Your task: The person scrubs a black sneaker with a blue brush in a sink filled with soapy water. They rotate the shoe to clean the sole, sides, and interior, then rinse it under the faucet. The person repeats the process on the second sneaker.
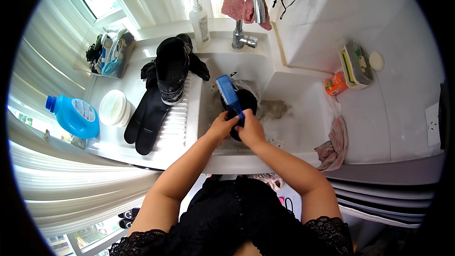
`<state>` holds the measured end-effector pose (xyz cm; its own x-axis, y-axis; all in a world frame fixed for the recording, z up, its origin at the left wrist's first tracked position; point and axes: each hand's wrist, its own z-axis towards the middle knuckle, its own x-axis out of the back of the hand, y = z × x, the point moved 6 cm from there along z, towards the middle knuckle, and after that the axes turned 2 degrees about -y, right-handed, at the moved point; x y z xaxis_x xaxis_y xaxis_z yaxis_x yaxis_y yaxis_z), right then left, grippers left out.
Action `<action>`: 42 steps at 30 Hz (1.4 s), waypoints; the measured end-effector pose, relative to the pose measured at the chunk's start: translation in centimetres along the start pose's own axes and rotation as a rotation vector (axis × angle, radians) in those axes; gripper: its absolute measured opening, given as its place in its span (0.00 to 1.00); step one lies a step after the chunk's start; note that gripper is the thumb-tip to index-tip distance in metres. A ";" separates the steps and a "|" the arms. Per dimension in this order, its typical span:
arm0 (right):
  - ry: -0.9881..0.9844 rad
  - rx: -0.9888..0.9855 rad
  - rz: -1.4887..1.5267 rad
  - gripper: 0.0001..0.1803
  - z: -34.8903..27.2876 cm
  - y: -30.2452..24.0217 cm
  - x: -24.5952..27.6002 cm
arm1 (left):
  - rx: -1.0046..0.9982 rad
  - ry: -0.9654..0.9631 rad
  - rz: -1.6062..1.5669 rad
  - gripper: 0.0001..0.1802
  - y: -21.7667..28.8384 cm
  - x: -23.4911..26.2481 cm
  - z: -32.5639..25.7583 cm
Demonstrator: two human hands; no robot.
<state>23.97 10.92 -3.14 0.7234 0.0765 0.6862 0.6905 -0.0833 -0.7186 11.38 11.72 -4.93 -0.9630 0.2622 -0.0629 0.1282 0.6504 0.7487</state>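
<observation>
A blue scrubbing brush [230, 96] with pale bristles is gripped by its handle in my right hand [251, 130]. My left hand [222, 127] is closed on the near left edge of a black shoe [246, 102], which sits in the white sink [303, 128]. The brush lies over the shoe and hides part of it. Greyish, sudsy water [275, 109] spreads in the basin beside the shoe. Another black shoe [171, 68] rests on the ribbed board to the left, with two black insoles [150, 130] next to it.
At left stand a blue detergent bottle [80, 116], a white tub [113, 109] and a clear bin [106, 54]. Behind are a pump bottle [200, 23] and the faucet [238, 38] with a pink towel [237, 2]. A cloth [334, 147] hangs over the sink's right edge.
</observation>
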 end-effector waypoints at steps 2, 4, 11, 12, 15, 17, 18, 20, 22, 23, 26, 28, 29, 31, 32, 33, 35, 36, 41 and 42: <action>-0.035 -0.086 0.040 0.24 -0.1 0.2 -2.2 | 0.102 -0.013 0.060 0.40 -1.3 1.0 1.7; -0.039 -0.043 0.187 0.23 0.8 2.2 -3.4 | 0.145 0.000 0.066 0.40 -1.5 1.3 2.0; -0.146 -0.047 0.118 0.19 0.4 6.1 6.4 | -0.456 0.367 0.657 0.35 1.4 0.7 0.5; -0.127 -0.116 0.020 0.18 0.7 7.2 7.1 | -0.332 0.222 0.673 0.35 1.5 -0.1 1.0; -0.145 -0.258 -0.247 0.19 1.5 11.5 5.4 | -0.129 -0.005 0.955 0.39 -0.7 -2.3 3.9; -0.213 -0.277 -0.362 0.20 2.0 14.1 2.9 | -0.029 -0.064 1.197 0.41 -2.2 -3.4 5.4; -0.265 -0.261 -0.392 0.20 1.8 14.8 1.3 | 0.014 -0.008 1.209 0.37 -2.5 -3.3 5.6; -0.376 -0.246 -0.326 0.23 1.3 11.2 1.7 | 0.036 0.009 1.206 0.35 -4.0 -2.5 6.8; -0.320 -0.191 -0.182 0.23 0.4 7.5 3.8 | 0.037 -0.003 1.171 0.33 -4.8 -1.4 7.9; -0.292 -0.161 -0.110 0.22 0.3 6.7 3.9 | 0.028 -0.022 1.137 0.31 -5.0 -0.7 8.4; -0.241 0.149 -0.070 0.22 -0.9 5.0 1.5 | 0.065 -0.071 0.955 0.29 -4.7 0.7 8.1; -0.240 -0.002 -0.175 0.23 1.9 6.0 1.5 | 0.105 -0.062 0.782 0.28 -3.9 1.5 6.5; -0.235 -0.076 -0.230 0.23 3.0 6.6 1.4 | 0.095 -0.071 0.813 0.28 -4.0 1.6 6.4; -0.242 0.056 -0.228 0.23 2.5 6.0 -0.2 | 0.070 -0.076 0.876 0.28 -4.0 2.1 6.4; -0.280 0.122 -0.251 0.23 1.2 4.8 -0.8 | 0.041 -0.063 0.872 0.26 -4.4 2.4 6.5; -0.319 0.183 -0.277 0.24 0.2 4.1 -1.1 | 0.012 -0.055 0.864 0.25 -5.0 2.4 6.4; -0.300 0.111 -0.238 0.25 1.4 6.3 -0.8 | -0.013 -0.047 0.850 0.24 -5.5 2.5 6.7; -0.303 0.043 -0.247 0.25 2.8 6.6 0.0 | -0.013 -0.046 0.844 0.23 -5.1 2.5 6.9; -0.336 0.185 -0.225 0.25 0.0 3.0 -0.9 | 0.077 -0.135 0.702 0.28 -5.1 2.6 6.7; -0.338 0.136 -0.270 0.25 0.9 4.2 -1.1 | 0.076 -0.122 0.673 0.28 -5.0 2.5 6.3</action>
<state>26.12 11.36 -7.02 0.4619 0.3997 0.7918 0.8321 0.1136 -0.5428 9.83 13.62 -13.05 -0.6349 0.7020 0.3227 0.7097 0.3649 0.6026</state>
